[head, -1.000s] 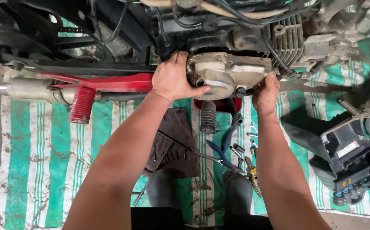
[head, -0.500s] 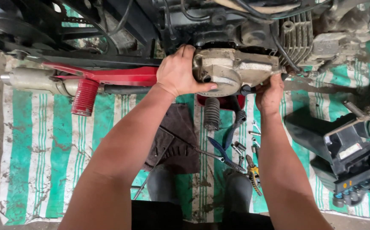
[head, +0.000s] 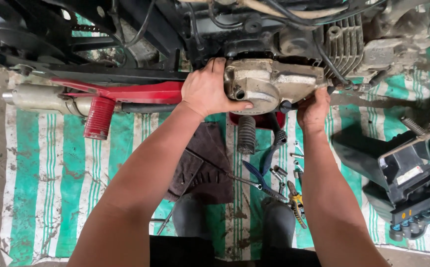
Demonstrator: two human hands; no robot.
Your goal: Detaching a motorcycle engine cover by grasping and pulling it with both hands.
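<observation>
Head view: versus a second ago we see almost no change, both hands on the same spots and the grey engine side cover (head: 269,85) sitting slightly higher in frame, upper centre, against the motorcycle engine (head: 318,39). Left hand (head: 207,91) wraps the cover's left end, fingers curled, thumb pressed along its lower edge. Right hand (head: 314,110) clasps the lower right corner, fingers closed underneath, mostly hidden.

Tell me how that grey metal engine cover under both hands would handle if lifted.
The grey cast-metal engine side cover looks rigid and probably heavy for its size. Its grimy surface may be slippery, so the left hand and right hand gripping opposite ends seems sensible.
</observation>
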